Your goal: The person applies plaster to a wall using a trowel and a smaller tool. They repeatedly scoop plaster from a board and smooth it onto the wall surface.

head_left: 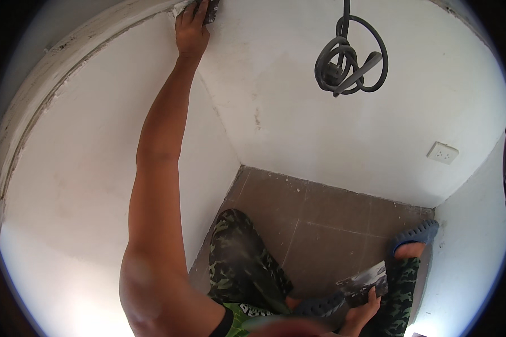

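Stretched up along the wall, my left hand presses a dark flat piece against the wall corner at the top. Its fingers lie over the piece, which has whitish smears beside it; the frame edge cuts off part of it. Low on the right, my right hand is closed on the lower edge of a flat rectangular plate, thumb on top. That plate is dark with whitish, greyish smears, and it is held above the floor beside my right leg.
A coiled black cable with a plug hangs before the white wall. A socket sits low on the right. My camouflage-clad knee and blue clog are on the brown tiled floor. A ledge runs along the left wall.
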A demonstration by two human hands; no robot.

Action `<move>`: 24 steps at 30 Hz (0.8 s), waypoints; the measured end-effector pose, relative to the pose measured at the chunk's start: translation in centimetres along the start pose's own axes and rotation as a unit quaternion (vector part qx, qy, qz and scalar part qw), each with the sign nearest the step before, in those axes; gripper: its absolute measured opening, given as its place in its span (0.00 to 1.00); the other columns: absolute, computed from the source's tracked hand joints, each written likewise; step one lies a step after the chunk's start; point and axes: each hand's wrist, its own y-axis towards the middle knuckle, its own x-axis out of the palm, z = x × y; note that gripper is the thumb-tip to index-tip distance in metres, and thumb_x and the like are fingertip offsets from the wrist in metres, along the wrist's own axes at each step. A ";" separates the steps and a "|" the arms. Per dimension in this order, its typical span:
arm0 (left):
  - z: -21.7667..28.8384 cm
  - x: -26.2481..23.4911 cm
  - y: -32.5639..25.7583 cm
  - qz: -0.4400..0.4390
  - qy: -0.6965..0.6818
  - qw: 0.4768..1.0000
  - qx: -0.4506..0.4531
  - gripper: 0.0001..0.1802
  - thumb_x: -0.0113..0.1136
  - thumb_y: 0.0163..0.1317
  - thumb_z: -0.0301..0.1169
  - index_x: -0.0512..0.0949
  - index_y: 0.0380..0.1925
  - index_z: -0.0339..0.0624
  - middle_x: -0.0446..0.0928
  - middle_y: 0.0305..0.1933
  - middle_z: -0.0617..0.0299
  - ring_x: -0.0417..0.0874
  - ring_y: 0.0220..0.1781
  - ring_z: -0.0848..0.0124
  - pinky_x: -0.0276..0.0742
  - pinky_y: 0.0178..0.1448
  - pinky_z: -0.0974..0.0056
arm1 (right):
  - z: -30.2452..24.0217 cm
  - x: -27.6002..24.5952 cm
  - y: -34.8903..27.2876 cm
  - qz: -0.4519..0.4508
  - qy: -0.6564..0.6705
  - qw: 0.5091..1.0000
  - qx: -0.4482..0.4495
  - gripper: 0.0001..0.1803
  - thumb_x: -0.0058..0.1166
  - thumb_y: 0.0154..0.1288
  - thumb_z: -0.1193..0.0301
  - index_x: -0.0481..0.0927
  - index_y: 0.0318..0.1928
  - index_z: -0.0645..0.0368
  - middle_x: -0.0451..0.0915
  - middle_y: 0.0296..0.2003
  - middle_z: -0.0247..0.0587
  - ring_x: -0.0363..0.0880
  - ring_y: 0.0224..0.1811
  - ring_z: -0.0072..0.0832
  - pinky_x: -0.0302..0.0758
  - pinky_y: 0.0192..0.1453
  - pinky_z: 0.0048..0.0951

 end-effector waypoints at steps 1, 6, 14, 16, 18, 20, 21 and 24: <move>0.3 -0.1 -0.6 -0.004 -0.012 1.000 -0.012 0.36 0.57 0.52 0.16 0.83 0.61 0.58 0.81 0.57 0.59 0.79 0.57 0.54 0.77 0.61 0.54 | 0.0 0.1 0.0 -0.004 -0.005 1.000 -0.001 0.24 0.57 0.69 0.70 0.75 0.64 0.62 0.81 0.55 0.42 0.82 0.54 0.37 0.79 0.58 0.42; 1.4 -3.5 -2.2 -0.007 -0.043 0.997 0.060 0.37 0.60 0.50 0.17 0.82 0.62 0.59 0.81 0.58 0.63 0.79 0.57 0.58 0.71 0.66 0.55 | -0.1 0.7 -0.4 -0.003 0.007 1.000 -0.007 0.25 0.57 0.68 0.70 0.75 0.64 0.62 0.80 0.54 0.42 0.82 0.54 0.37 0.79 0.57 0.42; 6.1 0.4 3.2 0.041 -0.050 0.998 -0.011 0.32 0.55 0.56 0.14 0.77 0.64 0.38 0.77 0.65 0.49 0.75 0.65 0.49 0.70 0.70 0.45 | 0.2 0.2 0.1 0.027 -0.016 0.999 -0.003 0.23 0.58 0.68 0.70 0.76 0.62 0.61 0.81 0.51 0.40 0.82 0.52 0.35 0.80 0.56 0.41; 7.6 1.1 3.4 0.035 -0.052 0.998 -0.002 0.33 0.53 0.55 0.13 0.75 0.65 0.36 0.76 0.65 0.47 0.74 0.66 0.47 0.67 0.73 0.44 | 0.2 0.2 0.2 0.023 -0.016 1.000 -0.006 0.22 0.58 0.68 0.70 0.76 0.62 0.61 0.81 0.51 0.40 0.82 0.52 0.35 0.80 0.56 0.41; 8.7 1.3 2.9 0.062 -0.076 0.995 -0.029 0.34 0.52 0.55 0.13 0.75 0.66 0.36 0.76 0.66 0.46 0.73 0.67 0.46 0.65 0.74 0.43 | 0.2 0.3 0.2 0.021 -0.013 1.000 -0.012 0.22 0.57 0.68 0.70 0.76 0.62 0.62 0.81 0.52 0.40 0.82 0.53 0.35 0.79 0.57 0.40; 8.9 0.2 1.8 0.029 -0.045 0.999 -0.003 0.30 0.55 0.55 0.17 0.78 0.62 0.38 0.79 0.61 0.50 0.79 0.61 0.51 0.74 0.68 0.48 | 0.1 0.5 0.0 0.009 -0.015 1.000 -0.006 0.23 0.57 0.69 0.71 0.76 0.62 0.62 0.81 0.52 0.40 0.82 0.53 0.35 0.79 0.57 0.40; 8.6 -0.7 1.2 0.005 -0.053 0.999 0.008 0.31 0.56 0.53 0.16 0.80 0.60 0.41 0.80 0.61 0.54 0.79 0.60 0.54 0.74 0.67 0.50 | 0.0 0.6 -0.2 0.009 -0.016 1.000 0.000 0.23 0.57 0.68 0.71 0.76 0.63 0.62 0.81 0.52 0.40 0.82 0.53 0.35 0.79 0.57 0.40; 6.6 -3.3 -1.0 -0.036 -0.025 0.998 0.036 0.26 0.58 0.56 0.20 0.82 0.57 0.42 0.83 0.56 0.57 0.83 0.54 0.56 0.79 0.59 0.53 | -0.2 0.9 -0.6 0.019 -0.006 1.000 -0.006 0.24 0.58 0.68 0.71 0.75 0.64 0.62 0.81 0.53 0.40 0.82 0.53 0.35 0.78 0.58 0.40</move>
